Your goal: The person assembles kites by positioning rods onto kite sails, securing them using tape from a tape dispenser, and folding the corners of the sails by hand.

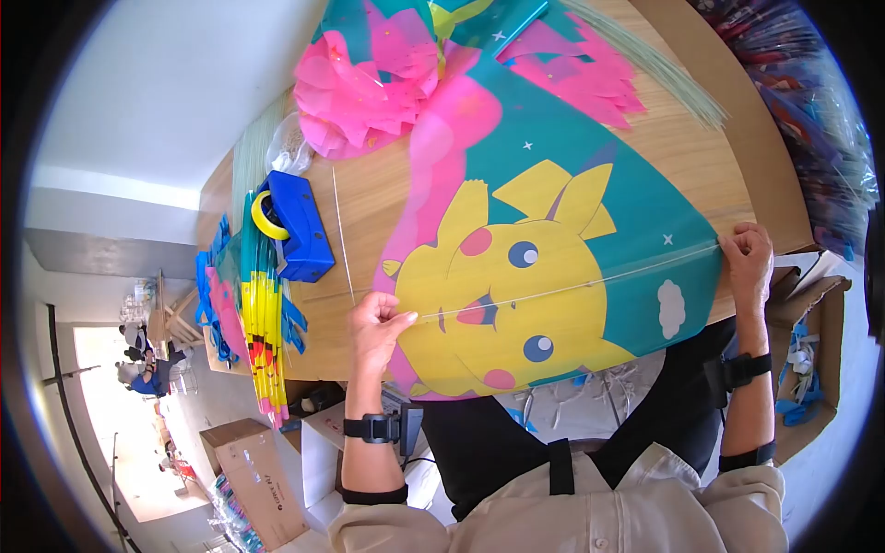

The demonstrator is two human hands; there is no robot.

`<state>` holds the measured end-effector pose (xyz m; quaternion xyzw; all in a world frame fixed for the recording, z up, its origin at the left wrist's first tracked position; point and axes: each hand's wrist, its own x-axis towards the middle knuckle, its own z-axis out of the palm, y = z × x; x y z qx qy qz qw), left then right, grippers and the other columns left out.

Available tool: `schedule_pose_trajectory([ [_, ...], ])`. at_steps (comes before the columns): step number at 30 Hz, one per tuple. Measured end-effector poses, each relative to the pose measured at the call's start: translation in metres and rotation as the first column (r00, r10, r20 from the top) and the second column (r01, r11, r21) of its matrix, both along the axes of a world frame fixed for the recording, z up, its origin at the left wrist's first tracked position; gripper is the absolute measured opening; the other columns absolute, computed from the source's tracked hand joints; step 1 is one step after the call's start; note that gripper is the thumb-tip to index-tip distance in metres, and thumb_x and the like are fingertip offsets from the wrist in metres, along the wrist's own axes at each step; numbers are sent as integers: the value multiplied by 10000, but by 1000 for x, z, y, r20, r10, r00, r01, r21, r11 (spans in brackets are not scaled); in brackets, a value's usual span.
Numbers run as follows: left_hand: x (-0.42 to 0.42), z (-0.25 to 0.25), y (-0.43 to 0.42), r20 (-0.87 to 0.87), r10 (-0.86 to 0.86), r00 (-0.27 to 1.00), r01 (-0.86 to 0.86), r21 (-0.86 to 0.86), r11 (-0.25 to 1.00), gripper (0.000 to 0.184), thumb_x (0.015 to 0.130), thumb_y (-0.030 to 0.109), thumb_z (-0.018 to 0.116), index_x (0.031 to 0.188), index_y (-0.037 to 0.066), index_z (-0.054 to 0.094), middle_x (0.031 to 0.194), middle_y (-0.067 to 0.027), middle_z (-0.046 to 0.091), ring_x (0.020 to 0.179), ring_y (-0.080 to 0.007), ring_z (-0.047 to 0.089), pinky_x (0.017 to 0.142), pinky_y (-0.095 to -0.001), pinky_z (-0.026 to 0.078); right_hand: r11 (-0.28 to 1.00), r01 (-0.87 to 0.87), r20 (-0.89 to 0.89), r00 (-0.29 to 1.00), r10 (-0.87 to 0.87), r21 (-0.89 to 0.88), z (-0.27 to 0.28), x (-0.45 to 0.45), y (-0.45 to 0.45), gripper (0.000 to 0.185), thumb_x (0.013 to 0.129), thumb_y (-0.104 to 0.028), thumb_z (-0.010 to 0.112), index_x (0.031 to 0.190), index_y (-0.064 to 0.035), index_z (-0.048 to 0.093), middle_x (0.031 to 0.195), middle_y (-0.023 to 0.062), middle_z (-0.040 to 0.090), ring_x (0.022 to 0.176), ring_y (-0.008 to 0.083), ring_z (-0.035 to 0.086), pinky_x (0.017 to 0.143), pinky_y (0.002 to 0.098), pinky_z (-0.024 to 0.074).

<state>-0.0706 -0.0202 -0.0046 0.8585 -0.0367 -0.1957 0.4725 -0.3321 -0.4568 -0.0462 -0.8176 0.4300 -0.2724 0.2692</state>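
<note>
A kite sheet [572,323] printed with a yellow cartoon character on teal and pink lies across the near side of the table. Over it runs a thin pale rod [645,264], stretched between my two hands. My left hand [378,323] pinches the rod's left end at the sheet's pink edge. At the teal corner on the right, the fingers of my right hand [749,258] are closed on the other end. Whether the fingertips also grip the sheet's edge, I cannot tell.
A blue tape dispenser [304,230] with yellow tape stands left on the wooden table [369,203]. Beside it lie bundled colourful kites [263,323]. Pink sheets [369,92] and thin sticks [654,60] lie at the back. Cardboard boxes [253,484] stand on the floor.
</note>
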Motion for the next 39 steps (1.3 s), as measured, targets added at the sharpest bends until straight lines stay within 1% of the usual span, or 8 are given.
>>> schedule_pose_trajectory([
  [1,1,-4,0,45,-16,999,15,26,1000,282,672,-56,746,886,-8,569,692,-18,571,594,-74,523,516,-216,431,1000,-7,8,1000,7,-14,-1,0,0,231,705,-90,711,618,30,533,968,132,597,877,273,546,775,351,424],
  [4,4,-10,-1,67,-49,997,43,80,996,259,689,-89,715,885,-2,569,707,-38,593,606,-78,551,531,-216,447,1000,-7,12,1000,7,6,3,1,2,225,705,-78,708,618,29,530,953,133,592,859,269,550,751,349,427],
  [13,1,-12,-7,141,-88,986,59,199,978,282,666,-63,749,868,-6,560,698,-43,590,598,-83,552,520,-223,451,1000,-1,10,1000,1,-1,3,2,2,224,713,-66,702,616,29,525,948,132,588,842,265,550,734,348,429],
  [19,0,-5,-6,135,-72,988,51,156,986,286,669,-62,748,877,-2,561,676,-32,580,583,-79,539,518,-220,452,1000,-9,2,1000,9,-21,3,2,2,227,715,-67,702,618,33,523,962,133,590,838,261,553,726,349,430],
  [22,-1,0,-6,131,-62,990,39,166,985,282,673,-68,741,880,-3,561,674,-33,582,587,-79,543,519,-220,454,1000,10,9,1000,-10,29,4,3,3,227,714,-66,701,615,33,522,961,138,590,833,261,558,723,346,431],
  [29,-5,-4,-2,121,-90,989,68,169,983,267,681,-65,734,876,-11,560,683,-36,589,600,-81,554,521,-221,455,1000,-5,18,1000,5,6,0,2,-1,235,717,-64,696,604,36,517,954,145,589,829,260,559,729,340,432],
  [34,-3,2,-11,161,-80,984,36,260,965,288,665,-56,749,880,-17,561,676,-43,585,599,-89,554,523,-232,453,1000,-10,3,1000,10,6,1,1,-1,232,718,-70,696,611,38,521,964,145,588,840,257,557,734,337,432],
  [39,1,-9,-9,163,-83,983,40,253,967,305,656,-43,763,882,-18,558,679,-45,577,597,-92,546,524,-236,455,1000,-7,2,1000,7,7,1,1,-1,231,718,-69,697,614,37,521,963,144,588,840,256,557,732,336,432],
])
